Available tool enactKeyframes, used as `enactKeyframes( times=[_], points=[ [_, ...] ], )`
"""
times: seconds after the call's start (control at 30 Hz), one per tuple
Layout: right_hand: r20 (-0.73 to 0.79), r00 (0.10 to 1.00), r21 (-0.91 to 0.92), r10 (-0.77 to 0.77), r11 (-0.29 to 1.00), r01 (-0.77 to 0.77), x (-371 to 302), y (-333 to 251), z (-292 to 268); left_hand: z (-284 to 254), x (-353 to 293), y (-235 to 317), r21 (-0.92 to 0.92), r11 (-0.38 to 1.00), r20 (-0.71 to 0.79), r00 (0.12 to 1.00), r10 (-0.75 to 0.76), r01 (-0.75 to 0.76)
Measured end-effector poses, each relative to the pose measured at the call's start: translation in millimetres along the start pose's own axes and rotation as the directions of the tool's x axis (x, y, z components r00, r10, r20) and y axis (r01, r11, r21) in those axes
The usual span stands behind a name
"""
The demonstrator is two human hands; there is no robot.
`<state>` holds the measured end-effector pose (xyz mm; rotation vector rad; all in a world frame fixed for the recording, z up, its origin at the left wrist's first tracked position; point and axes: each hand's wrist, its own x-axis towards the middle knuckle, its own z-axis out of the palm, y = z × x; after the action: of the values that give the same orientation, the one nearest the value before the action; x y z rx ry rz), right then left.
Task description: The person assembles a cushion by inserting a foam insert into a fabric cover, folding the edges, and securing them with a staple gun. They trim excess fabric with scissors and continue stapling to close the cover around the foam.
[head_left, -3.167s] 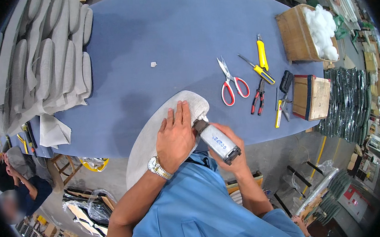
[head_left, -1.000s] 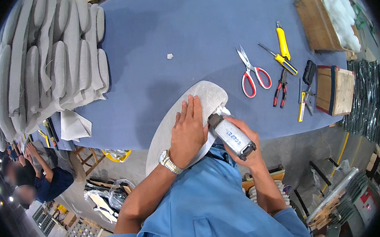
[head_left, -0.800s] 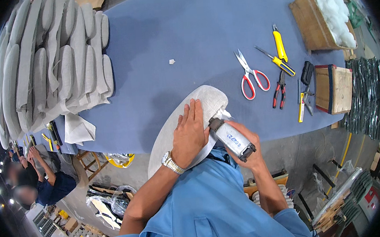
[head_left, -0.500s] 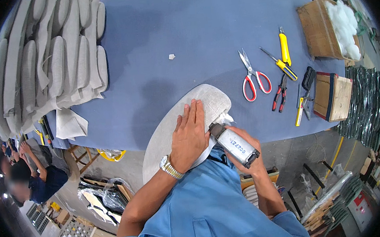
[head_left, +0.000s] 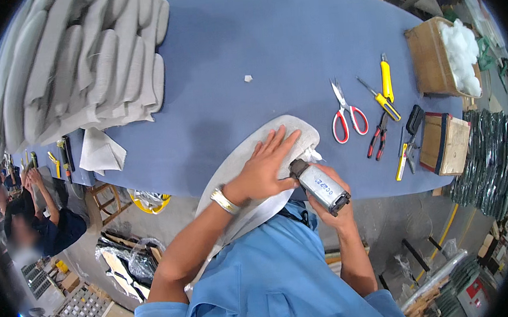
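Observation:
A grey fabric-covered cushion panel (head_left: 231, 175) with a rounded end lies over the near edge of the blue table, against my body. My left hand (head_left: 262, 168) rests on its top, fingers spread, thumb pointing toward the tool. My right hand (head_left: 339, 210) is wrapped round a silver and black staple gun (head_left: 321, 186). The gun's dark nose is at the panel's right edge, close to my left thumb; whether it touches the fabric cannot be told. White stuffing (head_left: 312, 154) pokes out at that edge, just beyond the nose.
Red-handled scissors (head_left: 348, 116), a yellow screwdriver (head_left: 382, 99), a yellow cutter (head_left: 386, 80) and pliers (head_left: 377, 137) lie right. Behind them stands a carton of white filling (head_left: 426, 55). Stacked grey cushions (head_left: 77, 71) fill the far left. A co-worker (head_left: 46, 226) sits beyond the table's left end.
My left hand's fingers have spread apart, and the hand has turned to point further right. The staple gun stays at the panel's edge in my right hand. The whole view has shifted slightly.

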<state>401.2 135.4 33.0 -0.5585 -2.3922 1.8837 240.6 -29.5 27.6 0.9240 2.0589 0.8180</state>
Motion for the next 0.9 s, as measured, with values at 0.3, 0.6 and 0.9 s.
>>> enactKeyframes(
  times=[0.3, 0.6, 0.9],
  points=[
    [-0.05, 0.998, 0.034, -0.039, 0.999, 0.041, -11.0, 13.3, 7.3, 8.0, -18.6, -44.9, -0.17, 0.98, 0.1, 0.991, -0.091, 0.107],
    [-0.041, 0.999, 0.024, 0.012, 1.0, -0.011, -16.4, 21.3, 6.3, 34.9, -30.1, -2.0, 0.255, 0.96, -0.177, 0.981, -0.074, 0.119],
    [0.029, 0.999, 0.01, -0.024, 1.0, 0.024, -19.1, 19.8, 0.3, 29.9, -28.0, 3.5, 0.319, 0.937, -0.182, 0.98, -0.085, 0.14]
  ],
)
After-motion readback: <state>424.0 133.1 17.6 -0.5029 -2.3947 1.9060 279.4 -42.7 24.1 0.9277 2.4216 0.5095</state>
